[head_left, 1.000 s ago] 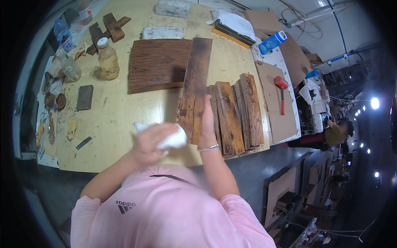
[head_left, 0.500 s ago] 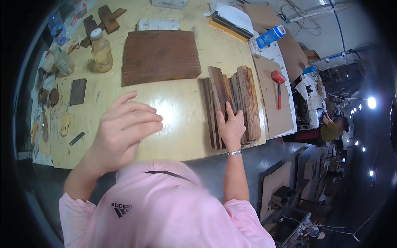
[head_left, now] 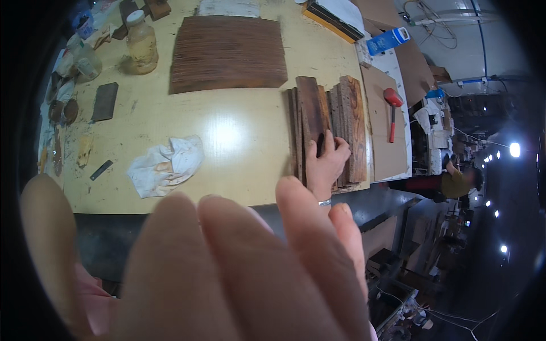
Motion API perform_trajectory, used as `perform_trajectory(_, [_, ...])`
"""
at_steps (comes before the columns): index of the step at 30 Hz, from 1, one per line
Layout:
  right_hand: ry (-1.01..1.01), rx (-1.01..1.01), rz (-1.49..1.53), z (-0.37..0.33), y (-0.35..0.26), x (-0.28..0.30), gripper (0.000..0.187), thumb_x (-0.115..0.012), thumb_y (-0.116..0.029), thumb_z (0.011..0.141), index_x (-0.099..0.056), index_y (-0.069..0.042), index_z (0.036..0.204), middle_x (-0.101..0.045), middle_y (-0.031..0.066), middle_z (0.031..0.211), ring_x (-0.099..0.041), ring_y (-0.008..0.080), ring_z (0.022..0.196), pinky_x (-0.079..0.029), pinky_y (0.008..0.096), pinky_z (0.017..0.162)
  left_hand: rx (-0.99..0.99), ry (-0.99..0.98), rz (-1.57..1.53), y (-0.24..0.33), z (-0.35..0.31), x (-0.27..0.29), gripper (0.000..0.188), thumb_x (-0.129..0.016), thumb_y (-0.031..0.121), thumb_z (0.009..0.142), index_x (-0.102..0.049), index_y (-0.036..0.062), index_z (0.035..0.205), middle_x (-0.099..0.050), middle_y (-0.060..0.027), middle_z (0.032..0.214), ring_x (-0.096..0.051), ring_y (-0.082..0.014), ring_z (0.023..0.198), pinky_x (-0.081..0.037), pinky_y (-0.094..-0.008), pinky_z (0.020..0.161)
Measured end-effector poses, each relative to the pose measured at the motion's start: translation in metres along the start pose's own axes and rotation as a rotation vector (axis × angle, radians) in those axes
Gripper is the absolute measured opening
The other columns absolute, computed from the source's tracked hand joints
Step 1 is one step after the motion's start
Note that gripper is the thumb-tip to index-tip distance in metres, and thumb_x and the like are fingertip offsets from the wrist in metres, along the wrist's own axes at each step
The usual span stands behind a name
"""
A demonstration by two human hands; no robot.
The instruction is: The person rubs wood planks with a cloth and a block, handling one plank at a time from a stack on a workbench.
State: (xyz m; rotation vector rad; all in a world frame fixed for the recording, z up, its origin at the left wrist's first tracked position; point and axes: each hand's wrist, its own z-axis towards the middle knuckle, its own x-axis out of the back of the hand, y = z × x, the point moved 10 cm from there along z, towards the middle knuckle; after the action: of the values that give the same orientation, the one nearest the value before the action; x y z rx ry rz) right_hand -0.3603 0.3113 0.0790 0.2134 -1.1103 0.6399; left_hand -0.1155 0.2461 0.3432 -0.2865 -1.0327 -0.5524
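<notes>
My left hand (head_left: 239, 267) is raised very close to the camera, large and blurred. Its fingers are spread apart, with nothing visible in them. At the table's right side, my right hand (head_left: 327, 162) is closed about the lower part of a tilted dark wooden board (head_left: 310, 102), thumb on one side and fingers on the other. That board leans among a row of upright narrow wooden boards (head_left: 354, 128). A crumpled, stained white cloth (head_left: 168, 165) lies near the table's front edge. Farther back, a wide brown wooden panel (head_left: 227, 54) lies flat.
A glass jar (head_left: 142, 48) of yellowish liquid and a small dark block (head_left: 105, 102) stand at the left. A red mallet (head_left: 392, 113) rests on cardboard (head_left: 378, 96) at the right, below a blue bottle (head_left: 388, 41). A person (head_left: 455, 181) is off to the right.
My left hand has risen from over the table toward the camera, uncovering the white cloth. My right hand stays at the tilted board. The view has shifted slightly.
</notes>
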Motion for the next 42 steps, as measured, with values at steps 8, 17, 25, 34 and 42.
perform_trajectory(8, [0.127, 0.125, 0.287, -0.005, -0.035, 0.02, 0.033, -0.068, -0.007, 0.078, -0.066, -0.002, 0.11, -0.054, 0.0213, 0.115, -0.05, 0.0386, 0.109, -0.043, 0.0466, 0.091, -0.04, -0.09, -0.026, -0.009, 0.001, -0.012, 0.022, -0.068, 0.016, 0.076, -0.069, 0.0058, 0.095, -0.068, -0.0066, 0.09, -0.064, -0.0269, 0.081, -0.048, -0.0481, 0.08])
perform_trajectory(17, [0.096, 0.188, 0.386, -0.01, -0.054, 0.011, 0.026, -0.066, -0.004, 0.075, -0.068, 0.0, 0.101, -0.057, 0.0178, 0.106, -0.051, 0.0358, 0.102, -0.043, 0.0457, 0.087, 0.001, -0.129, 0.025, -0.008, 0.014, -0.014, 0.028, -0.069, 0.02, 0.076, -0.068, 0.0048, 0.099, -0.067, -0.0073, 0.088, -0.063, -0.0275, 0.076, -0.048, -0.0454, 0.073])
perform_trajectory(25, [0.158, 0.116, 0.423, -0.009, -0.024, 0.038, 0.023, -0.066, 0.0, 0.076, -0.069, -0.001, 0.098, -0.059, 0.0154, 0.106, -0.055, 0.0329, 0.099, -0.045, 0.0416, 0.087, 0.295, -0.215, 0.087, -0.043, 0.009, -0.023, 0.034, -0.071, 0.024, 0.076, -0.067, 0.0039, 0.103, -0.065, -0.0079, 0.086, -0.062, -0.0281, 0.071, -0.048, -0.043, 0.067])
perform_trajectory(34, [0.214, -0.33, 0.519, -0.031, 0.14, 0.101, 0.023, -0.062, 0.0, 0.086, -0.068, 0.001, 0.108, -0.061, 0.0102, 0.11, -0.058, 0.0216, 0.102, -0.046, 0.0353, 0.09, 0.634, -0.593, -0.49, -0.172, -0.035, -0.216, 0.037, -0.07, 0.023, 0.085, -0.064, -0.0073, 0.106, -0.07, -0.0201, 0.093, -0.067, -0.0355, 0.085, -0.052, -0.0431, 0.074])
perform_trajectory(42, [-0.241, -0.708, 1.257, -0.012, 0.274, -0.025, 0.059, -0.046, -0.049, 0.1, -0.051, -0.007, 0.141, -0.054, 0.0086, 0.137, -0.045, 0.0185, 0.127, -0.028, 0.0379, 0.109, 1.105, -0.256, -0.887, -0.181, -0.046, -0.379, 0.069, -0.064, 0.031, 0.093, -0.039, -0.0114, 0.141, -0.059, -0.0319, 0.125, -0.061, -0.0358, 0.116, -0.048, -0.0367, 0.098])
